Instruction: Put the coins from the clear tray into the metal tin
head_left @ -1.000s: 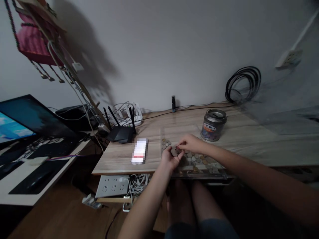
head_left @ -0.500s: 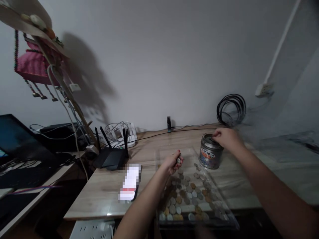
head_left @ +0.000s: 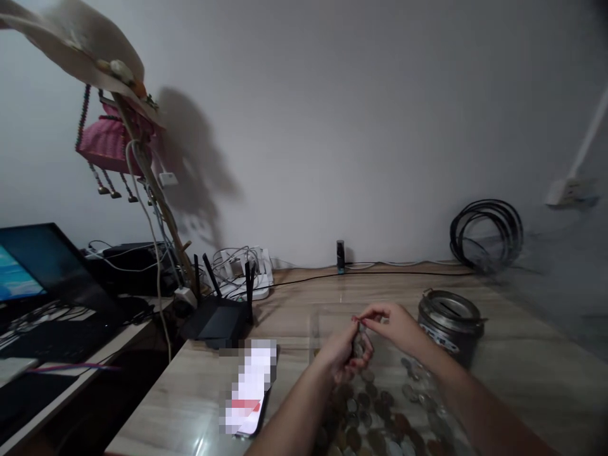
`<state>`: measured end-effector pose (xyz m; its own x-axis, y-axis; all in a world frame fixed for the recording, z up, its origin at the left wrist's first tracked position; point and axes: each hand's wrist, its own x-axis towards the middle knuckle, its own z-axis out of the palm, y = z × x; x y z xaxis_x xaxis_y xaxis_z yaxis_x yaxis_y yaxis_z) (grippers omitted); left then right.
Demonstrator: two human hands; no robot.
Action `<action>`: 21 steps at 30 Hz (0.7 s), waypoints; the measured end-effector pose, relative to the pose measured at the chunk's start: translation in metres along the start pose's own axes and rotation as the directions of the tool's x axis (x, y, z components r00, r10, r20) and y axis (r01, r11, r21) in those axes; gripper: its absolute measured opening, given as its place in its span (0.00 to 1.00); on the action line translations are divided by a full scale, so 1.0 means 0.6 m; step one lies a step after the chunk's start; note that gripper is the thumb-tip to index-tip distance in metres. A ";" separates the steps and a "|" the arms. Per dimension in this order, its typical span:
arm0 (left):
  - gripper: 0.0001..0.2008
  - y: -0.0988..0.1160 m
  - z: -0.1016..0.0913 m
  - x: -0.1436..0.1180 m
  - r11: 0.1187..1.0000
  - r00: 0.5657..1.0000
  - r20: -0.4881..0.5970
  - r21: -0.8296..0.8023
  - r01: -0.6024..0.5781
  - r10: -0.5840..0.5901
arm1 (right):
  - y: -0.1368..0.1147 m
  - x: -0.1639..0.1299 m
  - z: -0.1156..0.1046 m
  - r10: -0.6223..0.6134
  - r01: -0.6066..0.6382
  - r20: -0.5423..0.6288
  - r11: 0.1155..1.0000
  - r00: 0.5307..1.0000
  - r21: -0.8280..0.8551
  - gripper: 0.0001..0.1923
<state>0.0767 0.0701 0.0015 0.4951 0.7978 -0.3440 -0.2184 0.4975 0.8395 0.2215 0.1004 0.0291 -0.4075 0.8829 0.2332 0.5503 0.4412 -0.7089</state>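
The left hand (head_left: 338, 356) curls around several coins (head_left: 360, 347); the right hand (head_left: 393, 326) meets it with fingertips drawn together, though whether they grip a coin I cannot tell. Near, loose coins (head_left: 365, 418) lie spread in a clear tray (head_left: 327, 316). A slotted tin (head_left: 468, 349) stands right; left, a phone (head_left: 254, 386), a black router (head_left: 219, 320) farther back.

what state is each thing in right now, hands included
Left bare hand: curled around round metal coins.
Right bare hand: fingertips together by the left thumb; whether they pinch a coin is unclear.
Dark grey cylindrical metal tin: upright, slotted lid on.
Clear plastic tray: more coins spread in it.
Slim black-edged phone: face up, screen lit.
Boxy black plastic router: antennas raised.
Round black cable: coiled.
Pink woven bag: hanging.
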 end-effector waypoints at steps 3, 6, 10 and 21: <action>0.23 -0.001 -0.008 0.004 0.987 0.990 0.084 -0.103 0.124 -0.115 | 0.023 -0.029 -0.061 0.078 -0.094 -0.393 0.995 0.916 -0.021 0.13; 0.20 0.002 -0.016 0.009 0.966 0.979 0.095 -0.170 0.194 -0.180 | 0.058 -0.061 -0.131 0.139 -0.350 -0.621 0.907 0.771 -0.232 0.11; 0.12 0.004 -0.020 0.008 0.968 0.979 0.101 -0.162 0.194 -0.179 | 0.104 -0.076 -0.171 0.233 -0.464 -0.539 0.816 0.810 -0.344 0.09; 0.19 -0.007 0.002 -0.002 0.971 0.994 0.018 0.213 -0.107 0.106 | -0.002 -0.048 -0.018 -0.048 0.048 -0.005 0.998 0.999 -0.046 0.16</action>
<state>0.0778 0.0665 -0.0011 0.4840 0.8399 -0.2455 -0.0862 0.3250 0.9418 0.2408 0.0761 0.0303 -0.4297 0.8613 0.2710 0.5627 0.4901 -0.6657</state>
